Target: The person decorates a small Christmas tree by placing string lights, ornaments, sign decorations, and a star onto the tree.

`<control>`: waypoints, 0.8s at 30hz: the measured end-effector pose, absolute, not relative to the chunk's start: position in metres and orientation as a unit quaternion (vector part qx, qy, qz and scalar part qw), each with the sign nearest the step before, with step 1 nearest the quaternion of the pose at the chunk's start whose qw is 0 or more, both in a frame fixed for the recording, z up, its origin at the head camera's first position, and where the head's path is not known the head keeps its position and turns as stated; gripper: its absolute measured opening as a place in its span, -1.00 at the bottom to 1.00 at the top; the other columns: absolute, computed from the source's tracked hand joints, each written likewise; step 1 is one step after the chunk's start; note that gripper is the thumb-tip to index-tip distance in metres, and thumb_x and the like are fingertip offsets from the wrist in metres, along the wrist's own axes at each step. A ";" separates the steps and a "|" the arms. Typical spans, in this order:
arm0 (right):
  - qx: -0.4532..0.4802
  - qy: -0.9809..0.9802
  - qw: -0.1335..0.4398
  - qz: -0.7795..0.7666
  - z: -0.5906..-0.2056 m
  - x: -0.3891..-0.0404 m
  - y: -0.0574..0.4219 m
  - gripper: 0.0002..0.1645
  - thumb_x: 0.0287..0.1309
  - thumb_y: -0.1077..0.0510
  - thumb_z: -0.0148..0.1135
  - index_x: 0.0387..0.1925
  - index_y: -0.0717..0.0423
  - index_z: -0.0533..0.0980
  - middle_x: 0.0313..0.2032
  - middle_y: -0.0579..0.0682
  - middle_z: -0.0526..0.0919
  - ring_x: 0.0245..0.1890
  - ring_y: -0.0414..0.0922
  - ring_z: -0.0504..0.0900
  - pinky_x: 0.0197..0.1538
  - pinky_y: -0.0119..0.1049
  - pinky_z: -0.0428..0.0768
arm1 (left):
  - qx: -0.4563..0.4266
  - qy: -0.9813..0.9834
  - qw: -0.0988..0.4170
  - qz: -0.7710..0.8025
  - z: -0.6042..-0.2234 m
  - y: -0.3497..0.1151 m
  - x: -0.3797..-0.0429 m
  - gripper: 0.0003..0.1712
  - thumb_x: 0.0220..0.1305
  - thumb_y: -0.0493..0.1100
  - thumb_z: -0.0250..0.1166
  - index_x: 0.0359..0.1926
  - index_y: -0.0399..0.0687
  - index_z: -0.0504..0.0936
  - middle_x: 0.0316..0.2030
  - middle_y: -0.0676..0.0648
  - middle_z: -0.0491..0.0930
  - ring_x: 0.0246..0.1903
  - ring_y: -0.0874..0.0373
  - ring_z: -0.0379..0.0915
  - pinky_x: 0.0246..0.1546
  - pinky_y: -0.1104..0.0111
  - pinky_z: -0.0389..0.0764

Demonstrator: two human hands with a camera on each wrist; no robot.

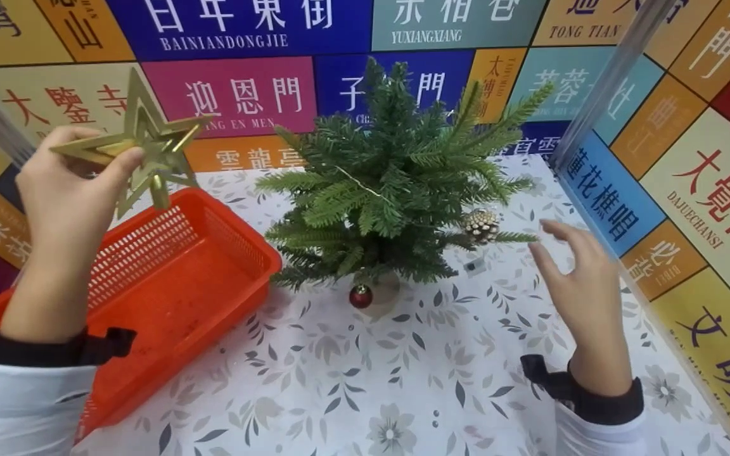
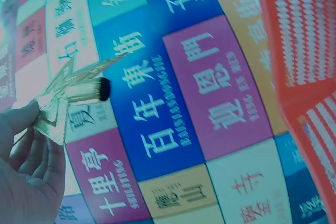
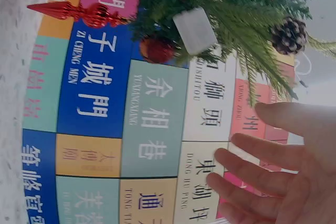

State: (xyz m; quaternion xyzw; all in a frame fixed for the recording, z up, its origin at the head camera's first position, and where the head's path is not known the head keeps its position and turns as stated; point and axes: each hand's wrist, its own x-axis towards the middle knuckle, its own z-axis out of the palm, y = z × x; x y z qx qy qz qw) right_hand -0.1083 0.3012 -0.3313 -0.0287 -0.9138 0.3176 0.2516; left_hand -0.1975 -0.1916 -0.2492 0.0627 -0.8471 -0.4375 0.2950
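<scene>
My left hand (image 1: 67,183) pinches a gold star tree topper (image 1: 143,136) by one of its points, thumb in front. The star is held above the back of the red basket; its short tube, dark at the end, shows in the left wrist view (image 2: 86,91). A small green artificial Christmas tree (image 1: 397,164) stands on the table, left of my right hand (image 1: 583,288). That hand holds nothing, fingers spread and slightly bent, fingertips close to a right-hand branch tip. A pine cone (image 1: 480,227) and a red ball (image 1: 360,296) hang on the tree.
The red plastic basket (image 1: 238,316) stands left of the tree on a leaf-patterned tablecloth (image 1: 339,392). A red finial ornament (image 3: 79,13) and a white box (image 3: 195,31) hang low on the tree. Colourful sign-printed walls (image 1: 232,95) enclose the table's back and sides.
</scene>
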 end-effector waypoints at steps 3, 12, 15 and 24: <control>-0.020 -0.882 0.317 0.347 -0.310 -0.112 0.306 -0.55 0.24 0.17 0.25 0.15 0.18 0.50 0.07 0.14 0.59 0.10 -0.17 0.48 0.17 -0.41 0.37 | 0.025 -0.790 0.329 -0.517 -0.238 -0.178 -0.198 -0.70 0.02 -0.10 0.49 -0.24 -0.01 0.60 -0.34 0.16 0.63 -0.36 0.32 0.57 -0.30 0.63 0.57; 0.076 -0.807 0.453 0.371 -0.232 -0.120 0.304 -0.58 0.23 0.16 0.26 0.11 0.14 0.54 0.07 -0.08 0.61 0.13 -0.23 0.50 0.22 -0.44 0.42 | -0.110 -0.649 0.338 -0.673 -0.208 -0.138 -0.186 -0.60 -0.07 -0.25 0.54 -0.20 -0.27 0.59 -0.32 -0.14 0.65 -0.31 0.08 0.57 -0.24 0.44 0.57; 0.145 -0.796 0.452 0.375 -0.210 -0.127 0.302 -0.57 0.21 0.17 0.29 0.11 0.16 0.54 0.07 0.03 0.61 0.15 -0.08 0.51 0.23 -0.36 0.45 | -0.169 -0.615 0.333 -0.694 -0.203 -0.124 -0.184 -0.61 -0.06 -0.30 0.53 -0.20 -0.31 0.58 -0.30 -0.26 0.64 -0.30 -0.03 0.58 -0.23 0.39 0.62; 0.280 -0.846 0.415 0.182 -0.146 -0.184 0.294 -0.44 0.16 -0.03 0.33 0.22 -0.33 0.46 0.13 -0.27 0.57 0.11 -0.26 0.51 0.16 -0.54 0.46 | -0.295 -0.591 0.306 -0.685 -0.175 -0.069 -0.187 -0.66 0.00 -0.30 0.50 -0.24 -0.32 0.55 -0.25 -0.37 0.62 -0.24 -0.25 0.57 -0.17 0.16 0.67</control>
